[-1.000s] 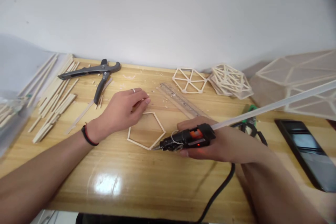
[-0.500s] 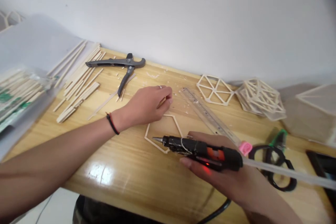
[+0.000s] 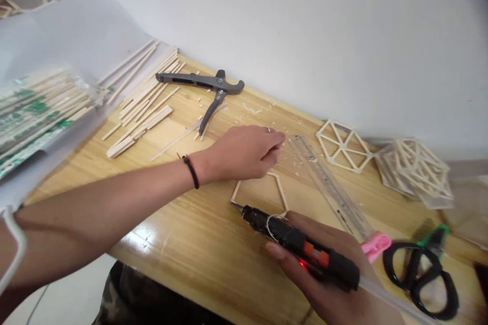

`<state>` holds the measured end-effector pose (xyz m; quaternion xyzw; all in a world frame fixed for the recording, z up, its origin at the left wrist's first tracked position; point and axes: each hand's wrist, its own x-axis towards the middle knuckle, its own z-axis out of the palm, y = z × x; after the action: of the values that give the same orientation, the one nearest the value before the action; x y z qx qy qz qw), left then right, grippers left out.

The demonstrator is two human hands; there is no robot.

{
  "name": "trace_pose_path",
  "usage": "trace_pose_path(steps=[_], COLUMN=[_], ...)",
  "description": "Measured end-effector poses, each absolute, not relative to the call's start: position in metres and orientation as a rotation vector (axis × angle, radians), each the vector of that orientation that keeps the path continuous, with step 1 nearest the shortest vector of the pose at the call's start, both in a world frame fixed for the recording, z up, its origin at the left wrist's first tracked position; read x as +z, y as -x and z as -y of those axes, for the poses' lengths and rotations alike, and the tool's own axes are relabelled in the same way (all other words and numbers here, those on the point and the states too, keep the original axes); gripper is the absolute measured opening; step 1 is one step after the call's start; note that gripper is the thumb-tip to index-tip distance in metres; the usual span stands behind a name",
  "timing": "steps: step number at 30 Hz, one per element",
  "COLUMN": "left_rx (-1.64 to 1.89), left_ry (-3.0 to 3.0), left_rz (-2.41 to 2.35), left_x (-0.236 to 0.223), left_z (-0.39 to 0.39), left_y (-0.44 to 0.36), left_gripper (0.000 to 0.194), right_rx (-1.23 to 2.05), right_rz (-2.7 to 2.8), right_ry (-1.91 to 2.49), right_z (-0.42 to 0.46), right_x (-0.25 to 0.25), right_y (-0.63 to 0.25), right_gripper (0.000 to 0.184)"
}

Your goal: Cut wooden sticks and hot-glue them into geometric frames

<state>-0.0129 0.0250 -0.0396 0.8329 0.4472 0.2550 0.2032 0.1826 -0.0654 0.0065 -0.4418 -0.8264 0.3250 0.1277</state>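
Observation:
My right hand is wrapped round a black hot glue gun with a small red light on and a clear glue stick at its rear. The gun's metal nozzle points left, at the lower left corner of a thin wooden stick frame lying on the table; whether it touches cannot be told. The gun and my hands hide parts of this frame. My left hand hovers over or rests at the frame's far side, fingers curled and closed. What they hold, if anything, is hidden.
Grey-black cutters and loose wooden sticks lie at the back left, beside bagged sticks. To the right are a clear ruler, a spoked hexagon, stacked frames, a pink clip and black-handled scissors.
The glue gun's nozzle has moved to the frame's lower left corner. My left hand keeps its curled pose near the frame. The whole view has shifted, moving things rightward.

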Motion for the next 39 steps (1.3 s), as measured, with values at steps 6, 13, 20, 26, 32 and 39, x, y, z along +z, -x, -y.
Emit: trace_pose_path(steps=[6,13,20,26,32,39], left_rx=[0.702,0.687,0.685,0.664,0.659,0.661], left_ry=[-2.326,-2.336,-2.363,-2.359,-2.364,-2.357], left_rz=[-1.26,-1.265,-1.272,-1.285,-1.291,-1.292], left_x=[-0.0409,-0.0411,-0.0422,-0.0402,-0.0399,-0.0392], left_z=[-0.0246,-0.0253,-0.0253,-0.0246,-0.0259,-0.0252], left_y=[0.0133,0.0118,0.0124,0.0118,0.0126,0.0125], left_gripper=[0.017,0.017,0.018,0.018,0.018,0.017], right_rx=[0.924,0.934,0.937,0.964,0.93,0.964], right_rz=[2.448,2.452,2.458,2.463,2.465,2.46], right_ry=[1.276,1.29,1.277,1.299,1.301,1.326], right_z=[0.0679,0.0681,0.067,0.0664,0.0651,0.064], right_x=[0.0046,0.0039,0.0034,0.0032,0.0023,0.0022], right_y=[-0.1843,-0.1833,-0.1846,-0.1886,-0.189,-0.1894], right_gripper=[0.034,0.034,0.032,0.034,0.035,0.034])
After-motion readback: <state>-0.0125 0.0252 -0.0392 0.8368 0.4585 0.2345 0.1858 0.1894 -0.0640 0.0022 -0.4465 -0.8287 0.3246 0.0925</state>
